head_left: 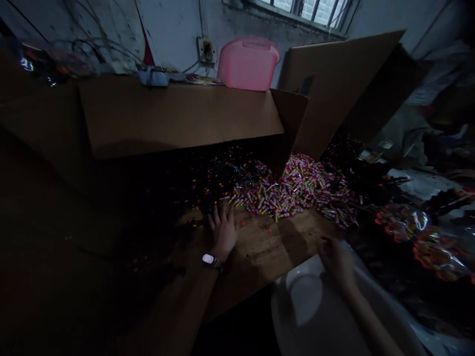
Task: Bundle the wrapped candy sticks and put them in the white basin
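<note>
My left hand (224,230), with a wristband (211,259) on its wrist, lies on the wooden tabletop (260,242) with its fingers spread and nothing in it. Just beyond its fingertips is a loose heap of small wrapped pieces (293,193), mostly pink and white with yellow and green bits; their kind is too small to tell. My right hand (337,262) is over the edge of a white container (308,306), on the right. Its fingers look curled and are slightly blurred. Whatever is in them, if anything, is hidden.
A cardboard box (181,116) stands behind the heap, with a tall cardboard flap (334,89) at its right. A pink plastic case (248,64) rests above it. Clear packs with orange contents (438,252) lie at right. Small orange bits dot the dark area at left.
</note>
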Demonstrator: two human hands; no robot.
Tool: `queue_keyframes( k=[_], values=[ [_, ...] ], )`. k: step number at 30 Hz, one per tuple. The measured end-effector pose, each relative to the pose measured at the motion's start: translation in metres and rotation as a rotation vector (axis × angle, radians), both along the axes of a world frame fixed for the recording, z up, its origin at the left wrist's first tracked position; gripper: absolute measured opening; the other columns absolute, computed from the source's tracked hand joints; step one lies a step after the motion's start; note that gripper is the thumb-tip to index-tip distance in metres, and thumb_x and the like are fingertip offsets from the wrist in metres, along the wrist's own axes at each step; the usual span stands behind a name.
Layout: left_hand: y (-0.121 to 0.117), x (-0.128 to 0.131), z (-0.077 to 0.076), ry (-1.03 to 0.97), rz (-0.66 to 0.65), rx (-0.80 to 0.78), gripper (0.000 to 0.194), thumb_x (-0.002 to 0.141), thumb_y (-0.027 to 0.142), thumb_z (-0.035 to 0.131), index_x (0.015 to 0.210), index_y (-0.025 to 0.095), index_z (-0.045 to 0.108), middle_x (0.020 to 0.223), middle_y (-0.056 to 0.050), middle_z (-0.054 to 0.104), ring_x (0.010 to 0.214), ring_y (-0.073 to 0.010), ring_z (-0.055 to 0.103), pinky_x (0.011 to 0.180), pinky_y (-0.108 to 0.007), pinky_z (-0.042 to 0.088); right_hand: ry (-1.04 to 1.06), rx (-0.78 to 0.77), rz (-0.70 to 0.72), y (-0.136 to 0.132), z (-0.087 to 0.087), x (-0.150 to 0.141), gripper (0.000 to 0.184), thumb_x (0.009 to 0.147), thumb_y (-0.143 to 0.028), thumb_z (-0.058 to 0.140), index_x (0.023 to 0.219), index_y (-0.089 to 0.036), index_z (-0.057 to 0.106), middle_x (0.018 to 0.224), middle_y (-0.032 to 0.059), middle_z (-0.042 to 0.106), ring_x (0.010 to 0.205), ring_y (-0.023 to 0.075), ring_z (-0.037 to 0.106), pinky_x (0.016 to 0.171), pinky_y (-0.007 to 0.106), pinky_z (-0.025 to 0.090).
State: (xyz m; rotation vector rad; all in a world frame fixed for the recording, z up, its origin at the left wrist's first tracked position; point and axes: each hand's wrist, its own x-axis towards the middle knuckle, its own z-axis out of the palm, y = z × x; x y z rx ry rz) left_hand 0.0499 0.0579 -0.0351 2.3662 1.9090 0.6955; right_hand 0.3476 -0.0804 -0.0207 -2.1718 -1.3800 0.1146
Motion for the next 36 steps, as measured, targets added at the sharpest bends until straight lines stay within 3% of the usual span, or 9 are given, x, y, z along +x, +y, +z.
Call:
queue_keyframes(
  k=[4,7,11,18,22,25,28,31,36],
  values=[
    [0.001,-0.011,-0.004,0.145,0.04,-0.102,0.038,0.087,0.03,0.046,0.12,0.02,0.06,0.148,-0.01,0.032,0.135,-0.0391,0.022,0.104,-0.061,0.022,0.094,-0.012,0.114,0.097,-0.025,-0.059,0.036,0.086,-0.035,0.038,0.111,-0.015,0.055,0.089,0.0127,0.069,0.079,0.0243,0.066,0.067,0.031,0.047],
    [-0.023,-0.027,-0.007,0.202,-0.022,-0.107,0.036,0.087,0.02,0.043,0.118,0.024,0.062,0.146,-0.005,0.038,0.131,-0.0342,0.031,0.098,-0.054,0.035,0.125,-0.012,0.077,0.131,-0.036,-0.083,0.039,0.084,-0.032,0.046,0.117,-0.011,0.051,0.094,0.0188,0.066,0.079,0.0278,0.065,0.065,0.034,0.045],
    [-0.054,-0.055,-0.008,0.289,-0.093,-0.116,0.058,0.081,0.003,0.04,0.134,0.026,0.045,0.145,-0.002,0.039,0.129,-0.0315,0.035,0.097,-0.049,0.039,0.202,0.02,0.088,0.142,-0.039,-0.074,0.037,0.079,-0.028,0.051,0.112,-0.013,0.053,0.083,0.0135,0.067,0.074,0.0258,0.065,0.063,0.032,0.045],
    [-0.068,-0.083,-0.011,0.169,-0.144,-0.104,0.059,0.083,0.015,0.049,0.14,0.02,0.036,0.136,-0.008,0.05,0.116,-0.0253,0.048,0.097,-0.041,0.042,0.288,0.051,0.204,0.163,-0.023,-0.043,0.034,0.087,-0.042,0.038,0.103,-0.016,0.052,0.07,0.0022,0.062,0.058,0.0171,0.06,0.052,0.026,0.047],
    [-0.064,-0.081,-0.016,0.195,-0.035,-0.038,0.053,0.08,0.023,0.057,0.132,0.02,0.049,0.138,-0.014,0.046,0.12,-0.0337,0.044,0.097,-0.051,0.039,0.161,-0.032,0.331,0.178,-0.014,-0.058,0.022,0.082,-0.031,0.057,0.098,-0.015,0.056,0.094,0.0091,0.063,0.076,0.0182,0.06,0.066,0.03,0.047],
    [-0.062,-0.079,-0.025,0.164,-0.089,-0.024,0.04,0.081,0.023,0.056,0.122,0.024,0.059,0.133,-0.01,0.052,0.117,-0.0334,0.047,0.095,-0.052,0.041,0.08,-0.105,0.371,0.179,-0.013,-0.07,0.023,0.085,-0.026,0.056,0.105,-0.014,0.057,0.104,0.0089,0.06,0.08,0.0174,0.059,0.072,0.034,0.047],
    [-0.064,-0.081,-0.033,0.007,-0.165,0.035,0.035,0.085,0.023,0.051,0.119,0.027,0.06,0.129,-0.006,0.057,0.115,-0.0291,0.051,0.095,-0.048,0.044,0.056,-0.134,0.391,0.176,-0.013,-0.072,0.02,0.088,-0.023,0.054,0.105,-0.013,0.057,0.105,0.0087,0.059,0.083,0.0181,0.059,0.076,0.037,0.047],
    [-0.069,-0.086,-0.028,-0.286,-0.119,0.137,0.031,0.09,0.025,0.042,0.113,0.024,0.062,0.124,-0.007,0.06,0.114,-0.0236,0.054,0.097,-0.042,0.045,0.095,-0.088,0.424,0.175,-0.011,-0.071,0.016,0.087,-0.02,0.05,0.097,-0.012,0.059,0.105,0.0131,0.059,0.09,0.0216,0.058,0.081,0.038,0.045],
    [-0.078,-0.092,0.007,-0.928,0.249,0.071,0.027,0.09,0.034,0.042,0.106,0.022,0.059,0.114,-0.007,0.064,0.11,-0.0215,0.057,0.1,-0.04,0.042,0.29,0.043,0.511,0.18,-0.013,-0.09,0.033,0.09,-0.037,0.039,0.105,-0.013,0.056,0.094,0.0105,0.064,0.084,0.0205,0.061,0.073,0.032,0.049]
  ],
)
